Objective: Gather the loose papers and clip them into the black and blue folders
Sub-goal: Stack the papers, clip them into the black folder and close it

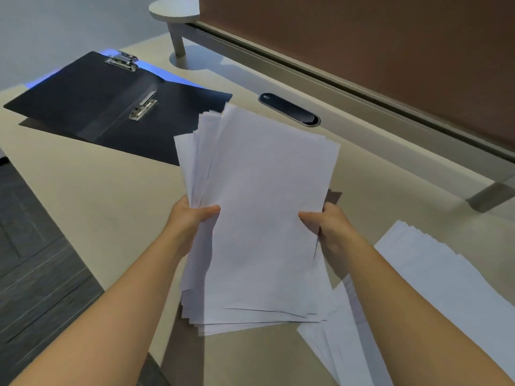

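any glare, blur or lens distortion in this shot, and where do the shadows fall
Head view: wide-angle bend curves the desk edge; sheen streaks the open black folder and its metal clips; a blue fringe glows along its far edge; the held paper stack looks soft, its shadow falling on the desk beneath.

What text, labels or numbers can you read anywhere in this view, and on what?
None legible.
Held paper stack: top sheet looks blank.
Papers on the desk: no print visible.
Black folder: no label.
Cable grommet: small pale mark, too blurred to read.
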The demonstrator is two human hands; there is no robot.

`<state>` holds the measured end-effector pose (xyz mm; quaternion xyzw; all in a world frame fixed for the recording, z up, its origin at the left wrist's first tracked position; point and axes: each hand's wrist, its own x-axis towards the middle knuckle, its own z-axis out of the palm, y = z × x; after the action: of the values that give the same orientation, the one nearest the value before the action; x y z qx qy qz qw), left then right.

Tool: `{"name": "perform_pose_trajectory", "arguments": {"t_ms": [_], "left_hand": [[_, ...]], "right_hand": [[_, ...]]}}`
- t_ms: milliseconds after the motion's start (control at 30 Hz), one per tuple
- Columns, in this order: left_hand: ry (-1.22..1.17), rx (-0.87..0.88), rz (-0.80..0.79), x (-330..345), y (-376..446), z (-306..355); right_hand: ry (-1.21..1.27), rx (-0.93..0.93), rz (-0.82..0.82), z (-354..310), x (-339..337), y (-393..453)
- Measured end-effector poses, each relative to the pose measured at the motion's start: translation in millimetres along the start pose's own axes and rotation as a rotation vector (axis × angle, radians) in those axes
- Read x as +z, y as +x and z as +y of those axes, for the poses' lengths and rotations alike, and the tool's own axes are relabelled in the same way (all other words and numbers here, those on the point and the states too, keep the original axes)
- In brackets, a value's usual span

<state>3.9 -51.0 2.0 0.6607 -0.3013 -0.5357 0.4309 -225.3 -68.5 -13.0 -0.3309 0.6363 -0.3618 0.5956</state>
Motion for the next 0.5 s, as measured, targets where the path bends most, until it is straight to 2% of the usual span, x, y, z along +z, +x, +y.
{"name": "perform_pose_trajectory", "arguments": {"t_ms": [167, 367, 500], "left_hand": [[-0.046, 0.102, -0.026, -17, -4, 43], [-0.039, 0.322, -0.012, -26, -8, 103], [-0.026, 0.343, -0.059, -34, -8, 121]], "right_hand": [[0.102, -0.147, 0.046, -38, 24, -8], [0.121, -0.384, 0.087, -100, 45, -36], [0.087, -0.390, 0.036, -115, 48, -43]]}}
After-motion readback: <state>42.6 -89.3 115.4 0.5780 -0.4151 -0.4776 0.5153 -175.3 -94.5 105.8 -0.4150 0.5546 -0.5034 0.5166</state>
